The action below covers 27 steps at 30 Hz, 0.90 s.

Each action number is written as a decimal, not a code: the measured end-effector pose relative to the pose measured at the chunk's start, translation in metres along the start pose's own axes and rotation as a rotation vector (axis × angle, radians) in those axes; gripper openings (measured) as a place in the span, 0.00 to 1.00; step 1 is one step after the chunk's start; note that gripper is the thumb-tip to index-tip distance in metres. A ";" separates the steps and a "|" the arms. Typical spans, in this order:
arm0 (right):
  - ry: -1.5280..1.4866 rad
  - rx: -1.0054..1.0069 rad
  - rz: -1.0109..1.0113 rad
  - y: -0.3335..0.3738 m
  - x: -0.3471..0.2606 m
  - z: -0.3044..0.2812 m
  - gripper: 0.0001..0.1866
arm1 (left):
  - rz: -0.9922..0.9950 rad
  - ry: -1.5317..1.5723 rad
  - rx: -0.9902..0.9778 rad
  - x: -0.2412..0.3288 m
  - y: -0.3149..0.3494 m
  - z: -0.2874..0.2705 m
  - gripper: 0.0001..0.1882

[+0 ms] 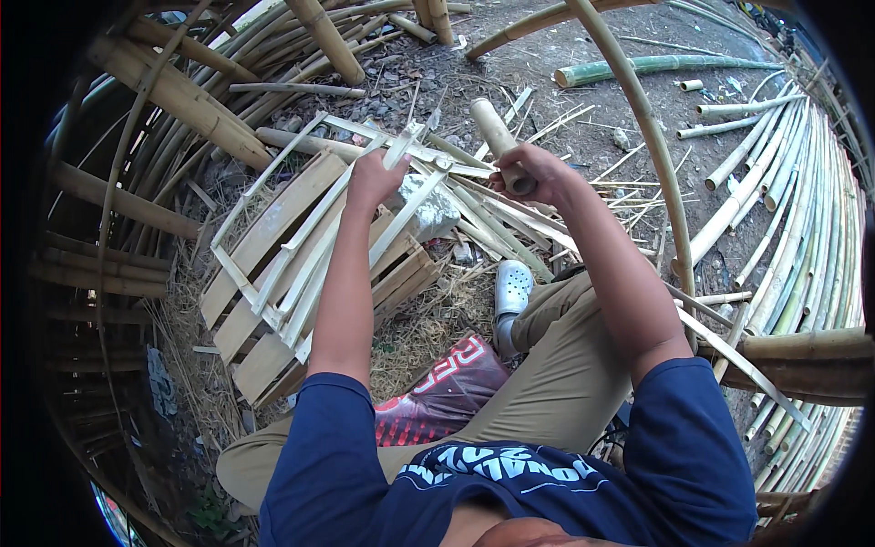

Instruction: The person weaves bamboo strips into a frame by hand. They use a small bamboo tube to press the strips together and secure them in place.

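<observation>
My left hand (374, 178) grips a thin pale bamboo strip (398, 146) at the top of a frame of bamboo slats (292, 264) that lies on a wooden pallet (273, 237). My right hand (533, 173) is closed around a short thick bamboo stick (495, 129), held upright and tilted to the left, just right of the strip. A grey stone block (428, 210) sits under the slats between my hands. My foot in a white clog (512, 290) rests on the ground below.
Long bamboo poles (784, 210) lie stacked at the right and piled at the upper left (182, 91). A curved bamboo pole (638, 118) arches over my right arm. Split strips and shavings litter the dirt. A red printed sack (447, 392) lies by my knee.
</observation>
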State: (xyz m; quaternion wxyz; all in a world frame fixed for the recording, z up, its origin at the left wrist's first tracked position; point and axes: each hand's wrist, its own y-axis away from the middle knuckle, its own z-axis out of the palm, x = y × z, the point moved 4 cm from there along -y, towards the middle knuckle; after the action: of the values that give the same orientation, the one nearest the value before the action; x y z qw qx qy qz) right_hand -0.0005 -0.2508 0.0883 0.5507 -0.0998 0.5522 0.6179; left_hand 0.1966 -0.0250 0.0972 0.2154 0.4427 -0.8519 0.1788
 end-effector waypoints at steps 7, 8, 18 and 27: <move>0.274 0.022 0.006 -0.016 0.017 0.023 0.15 | -0.043 -0.051 0.001 0.005 0.015 -0.002 0.25; 0.311 0.020 -0.001 -0.013 0.015 0.026 0.15 | -0.046 -0.073 0.013 0.007 0.015 -0.003 0.25; 0.250 -0.318 -0.044 -0.019 0.006 0.044 0.27 | -0.049 -0.005 0.013 0.007 0.017 -0.013 0.23; -0.116 0.089 0.044 -0.041 0.012 0.017 0.21 | -0.058 0.040 -0.020 0.015 0.011 -0.011 0.24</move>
State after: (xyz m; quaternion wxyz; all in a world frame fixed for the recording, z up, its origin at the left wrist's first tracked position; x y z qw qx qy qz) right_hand 0.0354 -0.2392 0.0620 0.5720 -0.0271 0.5481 0.6096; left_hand 0.1814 -0.0241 0.1129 0.2420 0.4614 -0.8360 0.1725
